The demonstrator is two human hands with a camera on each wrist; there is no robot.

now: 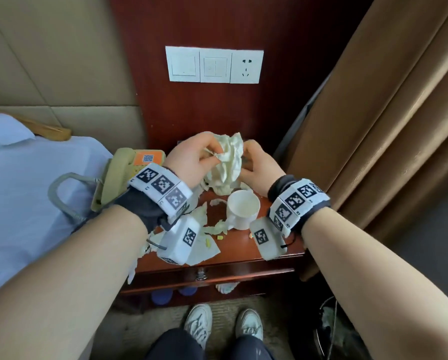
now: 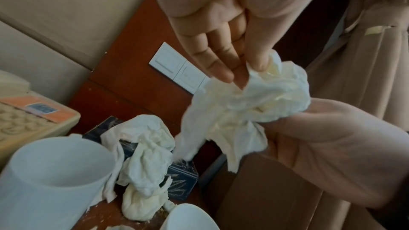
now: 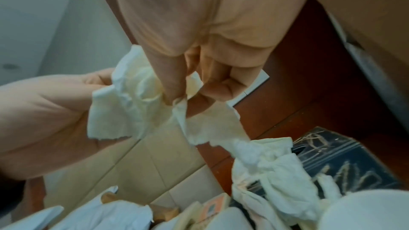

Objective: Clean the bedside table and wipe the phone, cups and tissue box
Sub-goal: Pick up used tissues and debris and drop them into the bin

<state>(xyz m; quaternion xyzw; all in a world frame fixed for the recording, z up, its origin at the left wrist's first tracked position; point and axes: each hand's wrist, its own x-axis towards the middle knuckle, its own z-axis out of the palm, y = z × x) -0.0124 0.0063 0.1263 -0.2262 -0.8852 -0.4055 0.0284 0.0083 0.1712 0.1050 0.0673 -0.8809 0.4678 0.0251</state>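
Observation:
Above the back of the red-brown bedside table [image 1: 243, 249], both hands hold one crumpled white tissue [image 1: 229, 155] [image 2: 254, 99] [image 3: 132, 109]. My left hand [image 1: 213, 154] [image 2: 241, 71] pinches its top left edge. My right hand [image 1: 245, 163] [image 3: 177, 98] pinches its right side. More crumpled tissues [image 2: 146, 155] lie over the dark tissue box [image 2: 182, 181] [image 3: 345, 162] below. A white cup [image 1: 243, 209] stands near the right wrist, and another white cup [image 2: 53, 181] shows in the left wrist view. The beige phone [image 1: 125, 170] sits at the table's left.
Torn tissues [image 1: 204, 252] and yellow crumbs [image 1: 220, 237] litter the tabletop. A switch and socket panel [image 1: 214, 64] is on the wood wall behind. The bed [image 1: 22, 190] lies left, a brown curtain [image 1: 373, 126] right. The drawer knob [image 1: 200, 275] faces my shoes.

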